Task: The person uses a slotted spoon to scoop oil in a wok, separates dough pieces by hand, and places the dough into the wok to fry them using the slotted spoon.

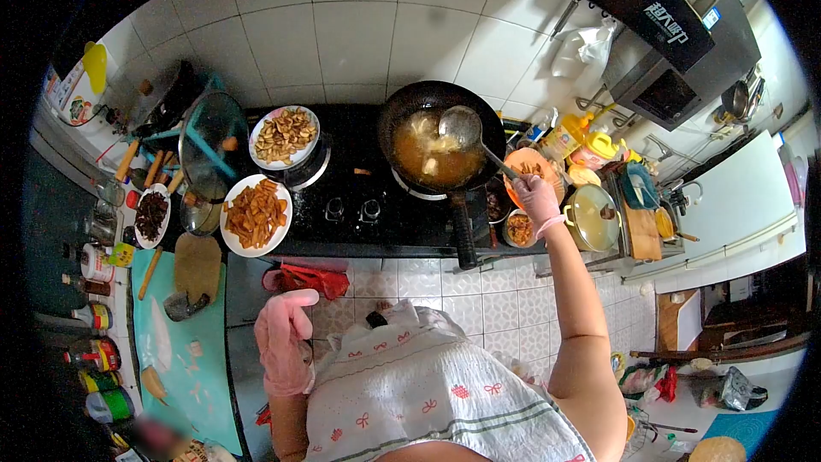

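Note:
My right hand (pixel 536 195), in a thin pink glove, is closed around the handle of a metal skimmer (pixel 462 127). The skimmer's round head is over the dark wok (pixel 398 133), at the surface of brown, bubbling oil. Pale pieces of food (pixel 429 166) lie in the oil. My left hand (pixel 289 338), also in a pink glove, is held before the counter, its fingers loosely bent and nothing visible in them. Left of the wok stand a plate of browned slices (pixel 285 137) and a plate of orange-brown fried pieces (pixel 256 216).
An orange bowl (pixel 554 173) and a lidded pot (pixel 593 217) stand right of the wok. The wok's handle (pixel 463 235) points toward me. At left are a glass lid (pixel 209 141), a plate of dark strips (pixel 152 217), a cleaver-like blade (pixel 197 265) and a turquoise board (pixel 184 359).

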Demonstrator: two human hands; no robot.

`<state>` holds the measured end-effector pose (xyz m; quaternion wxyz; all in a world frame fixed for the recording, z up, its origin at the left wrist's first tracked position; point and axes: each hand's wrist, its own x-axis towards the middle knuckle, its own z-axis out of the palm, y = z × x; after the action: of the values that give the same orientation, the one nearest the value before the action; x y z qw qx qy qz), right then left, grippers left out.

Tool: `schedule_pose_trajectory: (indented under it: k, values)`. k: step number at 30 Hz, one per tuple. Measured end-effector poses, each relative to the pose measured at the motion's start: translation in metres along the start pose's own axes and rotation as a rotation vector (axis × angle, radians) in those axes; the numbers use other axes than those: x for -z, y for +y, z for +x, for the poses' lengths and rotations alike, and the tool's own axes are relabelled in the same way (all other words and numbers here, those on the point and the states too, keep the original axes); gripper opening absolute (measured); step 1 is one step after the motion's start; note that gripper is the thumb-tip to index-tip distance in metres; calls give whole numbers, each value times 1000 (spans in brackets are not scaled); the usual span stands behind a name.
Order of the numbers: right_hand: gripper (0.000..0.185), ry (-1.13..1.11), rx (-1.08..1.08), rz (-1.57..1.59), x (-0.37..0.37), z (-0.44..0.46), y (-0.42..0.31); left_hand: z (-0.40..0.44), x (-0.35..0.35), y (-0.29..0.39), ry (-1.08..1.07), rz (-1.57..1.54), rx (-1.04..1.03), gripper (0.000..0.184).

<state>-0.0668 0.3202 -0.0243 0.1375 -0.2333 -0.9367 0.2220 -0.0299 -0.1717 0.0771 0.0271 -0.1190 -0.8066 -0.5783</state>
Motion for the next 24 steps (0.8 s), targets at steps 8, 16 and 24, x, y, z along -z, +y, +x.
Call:
schedule_pose_trajectory:
  k: [8, 16, 24]
  values:
    - [31, 52, 47, -476, 13, 6, -11, 4, 4, -3, 8, 53, -63, 37]
    - [34, -80, -25, -132, 2, 3, -11, 3, 4, -6, 30, -95, 43, 39]
    - [29, -424, -436, 699, 0, -6, -57, 5, 2, -5, 20, -92, 32, 39]
